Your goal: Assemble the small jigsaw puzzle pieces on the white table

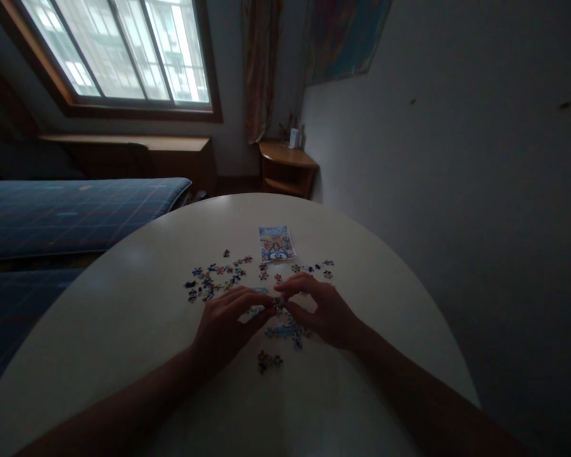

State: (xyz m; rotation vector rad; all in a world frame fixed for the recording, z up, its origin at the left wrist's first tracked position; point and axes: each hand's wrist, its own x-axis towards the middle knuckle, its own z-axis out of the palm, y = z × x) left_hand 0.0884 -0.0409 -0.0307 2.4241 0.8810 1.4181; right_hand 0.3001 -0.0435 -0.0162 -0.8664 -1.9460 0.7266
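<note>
Over the middle of a round white table, my left hand (233, 314) pinches a small jigsaw puzzle piece (278, 303) between thumb and fingertips. My right hand (321, 308) meets it from the other side, its thumb and index finger closed around the same piece. Just below the fingers lies a joined bluish puzzle section (285, 331), partly hidden by my right hand. A small cluster of darker puzzle pieces (267, 361) sits nearer to me. Loose puzzle pieces (219, 271) are scattered beyond my left hand, and several more pieces (314, 267) lie past my right hand.
A colourful picture sheet (276, 244) lies behind the pieces on the table (361, 254). A bed with a blue plaid cover (76, 212) stands at the left. A wooden corner stand (288, 155) is at the back, and a white wall (457, 190) runs along the right.
</note>
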